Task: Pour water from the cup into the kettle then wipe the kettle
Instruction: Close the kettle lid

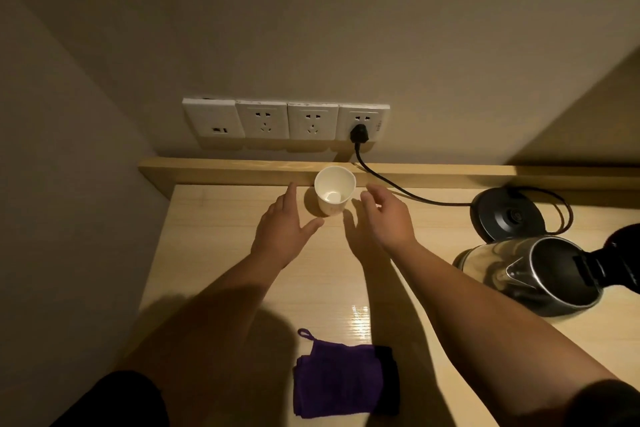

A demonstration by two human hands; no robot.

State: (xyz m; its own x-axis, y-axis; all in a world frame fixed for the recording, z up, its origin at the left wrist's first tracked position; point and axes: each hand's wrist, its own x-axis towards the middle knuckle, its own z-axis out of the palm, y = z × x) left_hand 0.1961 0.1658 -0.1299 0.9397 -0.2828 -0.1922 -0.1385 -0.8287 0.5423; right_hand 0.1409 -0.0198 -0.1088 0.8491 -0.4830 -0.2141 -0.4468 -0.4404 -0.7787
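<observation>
A white paper cup (334,189) stands upright at the back of the wooden table (221,253), against the raised back ledge. My left hand (285,227) is just left of the cup and my right hand (386,215) just right of it, both with fingers spread and neither touching it. A steel kettle (530,274) with its black lid open stands off its base at the right. A folded purple cloth (341,380) with a loop lies at the near edge. Whether the cup holds water I cannot tell.
The black kettle base (507,215) sits behind the kettle, its cord (398,189) running across the ledge to a plug (359,133) in the wall sockets. A wall closes the table's left side.
</observation>
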